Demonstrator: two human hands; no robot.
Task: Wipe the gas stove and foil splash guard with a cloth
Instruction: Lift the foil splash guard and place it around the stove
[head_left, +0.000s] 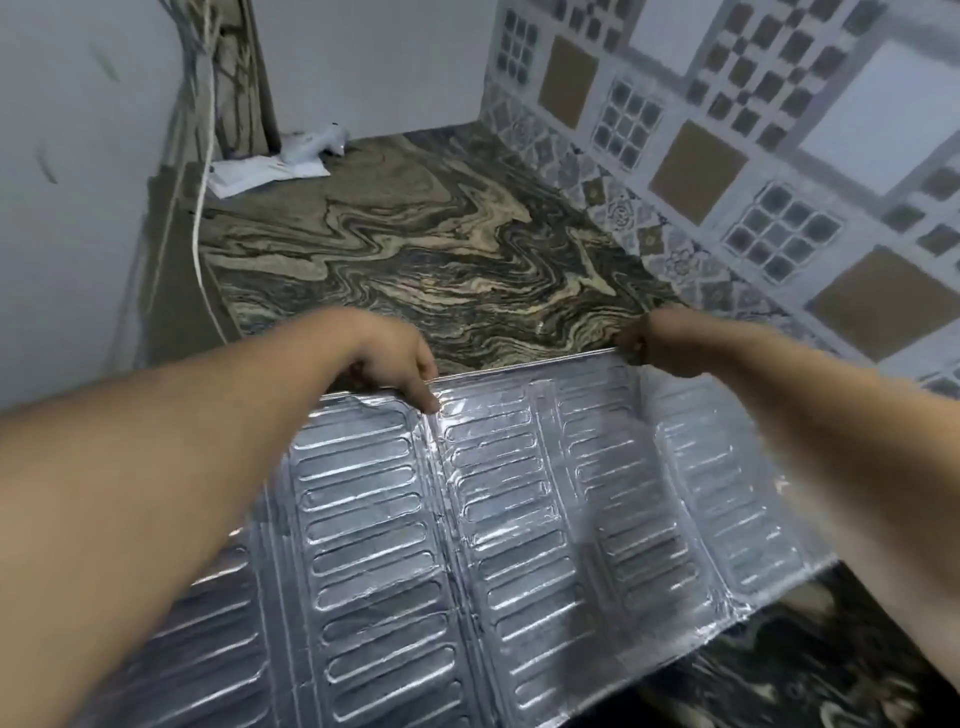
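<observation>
Foil guard (467, 519) lies folded over the counter (415, 249), panels running from its far edge toward the viewer. Both hands grip that far edge: left hand (387, 358) pinching the left part, right hand (657, 343) the right corner. Swirled stone counter meets patterned tiles (727, 130) along its right edge. Near end cut off; everything blurred

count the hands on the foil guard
2: left hand grips the foil guard top edge near the middle fold; right hand grips the top edge further right.
</observation>
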